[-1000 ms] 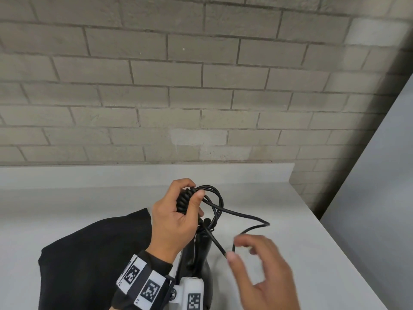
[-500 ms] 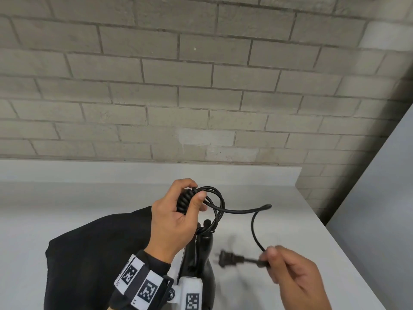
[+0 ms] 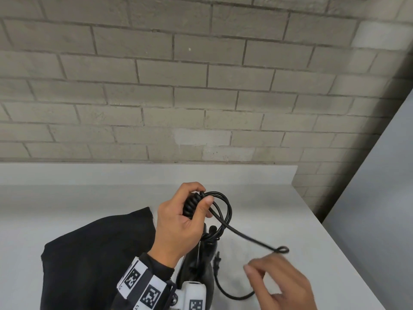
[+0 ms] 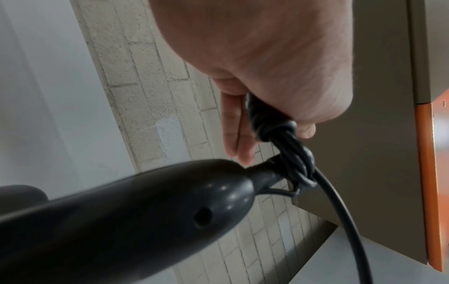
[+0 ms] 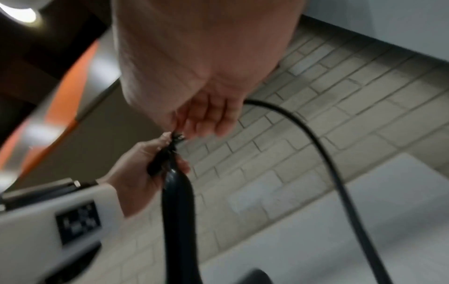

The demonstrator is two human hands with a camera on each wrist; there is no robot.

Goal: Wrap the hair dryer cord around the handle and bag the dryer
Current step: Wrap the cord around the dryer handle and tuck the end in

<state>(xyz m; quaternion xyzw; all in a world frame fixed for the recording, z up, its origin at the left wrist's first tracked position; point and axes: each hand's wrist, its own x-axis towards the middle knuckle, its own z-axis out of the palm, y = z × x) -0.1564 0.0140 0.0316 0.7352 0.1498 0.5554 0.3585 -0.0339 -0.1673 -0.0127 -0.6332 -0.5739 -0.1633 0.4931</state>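
Head view | left hand gripped coiled cord above hair dryer handle | right hand blurred, grasp unclear | black bag on counter

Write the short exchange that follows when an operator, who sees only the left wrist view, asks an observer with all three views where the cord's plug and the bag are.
Operator: My view shows the left hand gripping a coiled bundle of cord just past the end of the dryer handle. Where is the plug?
Observer: In the head view the plug sits free beside the dryer's body, in neither hand.
Operator: Is the bag within sight?
Observer: Yes. A black bag lies on the white counter, to the left of the dryer and partly behind the left forearm.
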